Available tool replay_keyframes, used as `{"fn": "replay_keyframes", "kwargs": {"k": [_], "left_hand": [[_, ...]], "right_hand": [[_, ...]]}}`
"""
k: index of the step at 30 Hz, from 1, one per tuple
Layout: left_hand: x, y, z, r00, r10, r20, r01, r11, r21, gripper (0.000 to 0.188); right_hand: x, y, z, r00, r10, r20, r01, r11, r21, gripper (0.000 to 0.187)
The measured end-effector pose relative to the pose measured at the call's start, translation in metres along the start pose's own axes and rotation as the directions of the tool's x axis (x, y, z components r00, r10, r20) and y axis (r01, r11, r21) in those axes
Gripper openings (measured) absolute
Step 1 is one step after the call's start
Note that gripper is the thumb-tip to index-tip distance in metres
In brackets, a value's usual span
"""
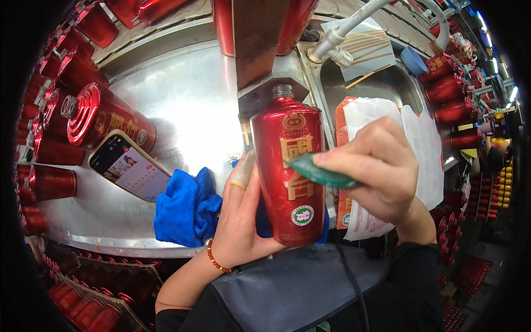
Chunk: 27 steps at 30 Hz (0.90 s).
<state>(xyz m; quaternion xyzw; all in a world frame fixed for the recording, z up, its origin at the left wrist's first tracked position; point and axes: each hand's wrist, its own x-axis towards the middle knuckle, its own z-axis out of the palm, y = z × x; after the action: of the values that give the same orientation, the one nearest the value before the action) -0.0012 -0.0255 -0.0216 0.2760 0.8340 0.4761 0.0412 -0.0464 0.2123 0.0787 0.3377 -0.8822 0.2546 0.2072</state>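
A glossy red bottle [272,160] with gold raised characters, a round white-and-green sticker and a bare threaded neck stands tilted in front of me. My left hand [238,213] supports it from the left side and underneath; one finger wears a pale sleeve, and a beaded bracelet circles the wrist. In my right hand [381,163] a flat green scraper [329,172] is pinched between thumb and fingers. Its edge lies against the gold characters on the bottle's front, or just over them; contact is hard to tell.
A phone [130,166] leans against another red bottle [113,119] on the metal bench, beside a blue cloth [188,207]. White label sheets [423,149] lie at right by the sink, under a pipe [354,25]. A blue bowl [414,60] sits farther back. Many red bottles surround the bench.
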Motion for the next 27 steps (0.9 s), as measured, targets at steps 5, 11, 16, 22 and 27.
{"fn": "replay_keyframes", "kwargs": {"k": [5,11,16,22,27], "left_hand": [[0.0,0.001,-0.001,1.0,0.006,-0.014,-0.006,1.0,0.0,0.121],[0.0,0.003,-0.003,1.0,0.011,-0.024,-0.01,1.0,0.03,0.12],[-0.001,0.002,-0.002,0.998,0.035,-0.053,-0.034,0.999,0.018,0.119],[-0.003,0.001,-0.001,0.998,0.029,-0.049,-0.028,1.0,0.011,0.118],[-0.003,0.001,-0.002,0.999,0.018,-0.037,-0.018,1.0,-0.003,0.119]], "right_hand": [[0.002,-0.001,-0.002,0.996,-0.078,0.033,0.079,0.997,-0.019,0.036],[0.011,-0.004,-0.005,0.992,-0.09,0.093,0.09,0.996,0.004,0.035],[0.038,0.023,-0.015,0.963,0.205,0.174,-0.227,0.967,0.118,0.02],[0.052,0.03,-0.01,0.936,0.198,0.29,-0.285,0.911,0.298,0.019],[0.057,0.032,-0.012,0.921,0.147,0.36,-0.263,0.917,0.301,0.02]]}}
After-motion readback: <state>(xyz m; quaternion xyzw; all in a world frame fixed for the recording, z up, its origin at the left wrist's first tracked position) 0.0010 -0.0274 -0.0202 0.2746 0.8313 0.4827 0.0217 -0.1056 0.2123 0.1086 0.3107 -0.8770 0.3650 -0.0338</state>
